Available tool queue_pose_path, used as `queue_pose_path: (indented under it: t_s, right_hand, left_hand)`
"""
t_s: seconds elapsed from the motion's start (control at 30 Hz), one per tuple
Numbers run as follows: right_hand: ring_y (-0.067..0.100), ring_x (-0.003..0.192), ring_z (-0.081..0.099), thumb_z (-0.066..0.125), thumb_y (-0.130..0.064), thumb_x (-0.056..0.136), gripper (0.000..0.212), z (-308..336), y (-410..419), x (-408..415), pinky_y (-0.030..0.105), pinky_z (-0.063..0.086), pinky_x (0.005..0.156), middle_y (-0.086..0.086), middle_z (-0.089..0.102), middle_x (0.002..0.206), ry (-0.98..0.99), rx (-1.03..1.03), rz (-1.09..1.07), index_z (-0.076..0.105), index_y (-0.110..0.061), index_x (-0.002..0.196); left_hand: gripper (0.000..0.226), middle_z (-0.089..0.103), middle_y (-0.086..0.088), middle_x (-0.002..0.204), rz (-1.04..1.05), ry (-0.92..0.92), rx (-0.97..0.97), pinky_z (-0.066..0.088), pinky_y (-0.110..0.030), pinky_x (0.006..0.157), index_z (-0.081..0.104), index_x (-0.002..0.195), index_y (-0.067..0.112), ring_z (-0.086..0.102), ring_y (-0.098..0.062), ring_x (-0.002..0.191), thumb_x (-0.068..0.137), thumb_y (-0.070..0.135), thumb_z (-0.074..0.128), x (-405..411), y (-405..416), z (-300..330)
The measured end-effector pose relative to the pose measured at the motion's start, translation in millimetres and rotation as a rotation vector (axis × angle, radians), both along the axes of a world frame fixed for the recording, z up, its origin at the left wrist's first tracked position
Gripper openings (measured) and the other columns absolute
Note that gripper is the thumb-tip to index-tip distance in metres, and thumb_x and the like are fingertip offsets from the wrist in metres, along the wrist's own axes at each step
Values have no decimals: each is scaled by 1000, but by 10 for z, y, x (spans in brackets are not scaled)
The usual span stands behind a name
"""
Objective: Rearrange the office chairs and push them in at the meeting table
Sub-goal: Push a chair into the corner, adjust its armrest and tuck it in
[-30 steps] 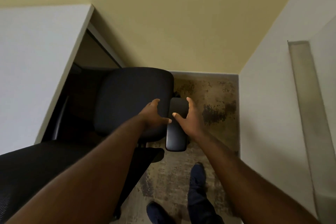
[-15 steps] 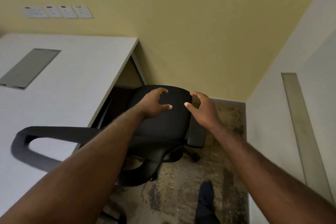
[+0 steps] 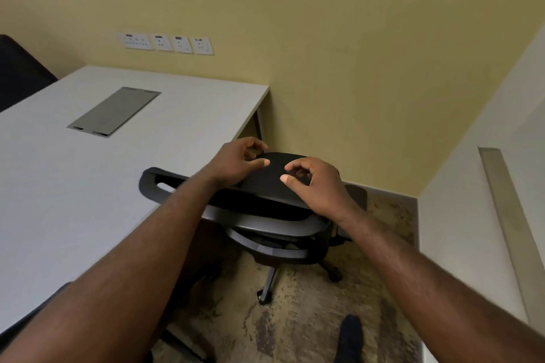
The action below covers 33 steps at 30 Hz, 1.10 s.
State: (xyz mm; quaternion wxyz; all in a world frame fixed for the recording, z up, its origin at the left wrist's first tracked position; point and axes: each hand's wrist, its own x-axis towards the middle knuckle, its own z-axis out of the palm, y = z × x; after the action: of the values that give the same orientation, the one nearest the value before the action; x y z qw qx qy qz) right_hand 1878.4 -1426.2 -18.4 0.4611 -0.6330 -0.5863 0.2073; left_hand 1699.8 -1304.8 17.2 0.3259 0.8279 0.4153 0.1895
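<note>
A black office chair (image 3: 267, 186) stands at the far right corner of the white meeting table (image 3: 88, 186), its back toward me and its left armrest (image 3: 156, 183) over the table's edge. My left hand (image 3: 236, 163) is at the top left of the chair back, fingers curled and apart, thumb out. My right hand (image 3: 315, 186) is over the top right of the back in the same clawed pose. Neither hand shows a closed grip on the chair. The wheeled base (image 3: 268, 289) stands on patterned carpet.
A yellow wall with sockets (image 3: 165, 43) is close behind the chair and a white wall (image 3: 472, 200) is close on the right. The table has a grey cable hatch (image 3: 115, 110). Another dark chair (image 3: 17, 68) shows at far left. My foot (image 3: 349, 336) is on the carpet.
My view has risen from the chair seat to the table top. Both hands moved from the seat and right armrest up to the top of the chair back.
</note>
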Motion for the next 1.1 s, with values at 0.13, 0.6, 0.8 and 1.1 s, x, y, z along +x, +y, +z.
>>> queue_pose_path:
  t_s: [0.13,0.6,0.8,1.1]
  right_hand:
    - [2,68,56,68,-51,74,21,73,-125,-434,21,49,60,-13,60,75,-106,-39,116,63,-31,78]
    - [14,50,50,43,-75,77,59,-17,-257,-824,28,43,44,-5,51,57,-911,-305,63,56,-18,70]
    - [16,51,47,55,-40,74,16,-31,-250,-599,27,37,45,-6,44,56,-903,-324,116,51,-24,71]
    - [17,52,47,57,-40,72,18,-37,-64,-54,29,41,50,-7,40,54,-978,-310,229,45,-28,68]
  left_hand:
    - [14,66,10,96,31,5,108,49,-24,69,66,95,29,60,-5,84,83,31,72,-593,-50,14]
    - [60,40,3,48,-36,300,444,35,-36,50,35,51,23,41,-9,51,89,70,33,-1543,-17,-456]
    - [61,37,9,48,-75,356,548,27,-31,45,34,53,26,40,-11,48,72,84,42,-1425,-160,-442]
    - [64,41,11,49,2,467,618,17,-23,45,40,54,28,41,-10,48,68,90,33,-1054,-314,-474]
